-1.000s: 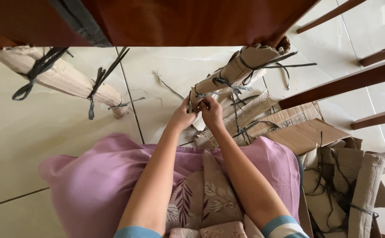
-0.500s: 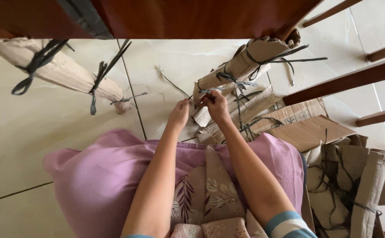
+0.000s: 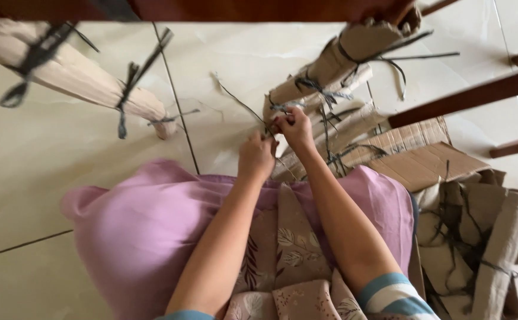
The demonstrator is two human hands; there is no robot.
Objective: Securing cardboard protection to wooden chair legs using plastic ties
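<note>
Just past both hands, a cardboard-wrapped leg [image 3: 336,65] sticks out; left hand [image 3: 256,156] and right hand [image 3: 294,127] both pinch a dark string [image 3: 241,105] at its end.

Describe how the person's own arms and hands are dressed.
Both forearms are bare, and the left hand and right hand wear no gloves. I see no rings or watch. The right sleeve is short, with blue and white stripes; the left sleeve shows only a blue edge.
</note>
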